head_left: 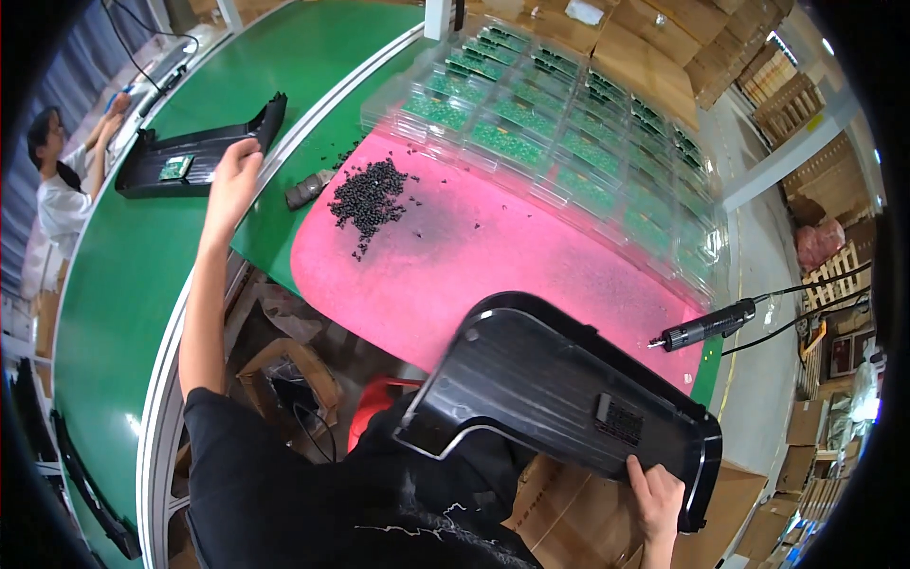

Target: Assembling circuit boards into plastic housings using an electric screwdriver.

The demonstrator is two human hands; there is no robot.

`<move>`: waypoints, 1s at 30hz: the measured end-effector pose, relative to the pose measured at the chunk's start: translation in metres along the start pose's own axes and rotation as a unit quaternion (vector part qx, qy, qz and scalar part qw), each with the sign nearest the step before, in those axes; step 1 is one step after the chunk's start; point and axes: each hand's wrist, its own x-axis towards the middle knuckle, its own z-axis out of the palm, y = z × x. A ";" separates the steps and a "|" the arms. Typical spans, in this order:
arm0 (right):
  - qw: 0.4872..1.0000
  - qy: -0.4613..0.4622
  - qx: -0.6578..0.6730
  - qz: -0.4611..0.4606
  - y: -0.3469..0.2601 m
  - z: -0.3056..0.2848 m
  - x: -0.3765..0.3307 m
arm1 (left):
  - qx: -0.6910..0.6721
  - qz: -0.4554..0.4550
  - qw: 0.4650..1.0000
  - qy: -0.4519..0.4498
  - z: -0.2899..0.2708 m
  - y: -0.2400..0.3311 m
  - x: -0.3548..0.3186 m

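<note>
My right hand [656, 495] grips the near lower edge of a black plastic housing [540, 394], a long shallow shell with a raised rim and a curved cutout. The shell is tilted in front of my body, over the near edge of a pink mat [474, 275]. At the left, my left hand [235, 185] is over the green conveyor belt, its fingers curled. Whether anything is inside them is hidden. Beside it, a second black housing [152, 156] lies on the belt with a small green circuit board [175, 168] in it.
Small black screws [370, 197] lie heaped on the mat. Clear trays of green circuit boards [550, 142] stand behind it. A corded black electric screwdriver [706, 325] lies at the mat's right. Another person [62, 180] sits across the green belt [100, 313]. A metal rail borders the belt.
</note>
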 end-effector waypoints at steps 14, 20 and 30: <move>0.994 -0.005 0.080 0.069 0.010 0.028 0.042 | 0.081 0.369 0.922 -0.081 0.142 0.158 0.055; 0.996 0.026 0.034 0.074 0.007 0.040 0.037 | 0.260 0.373 0.880 -0.137 0.229 0.134 0.126; 0.998 0.004 -0.009 0.067 0.006 0.035 0.040 | 0.104 0.459 0.882 0.011 0.222 0.161 0.116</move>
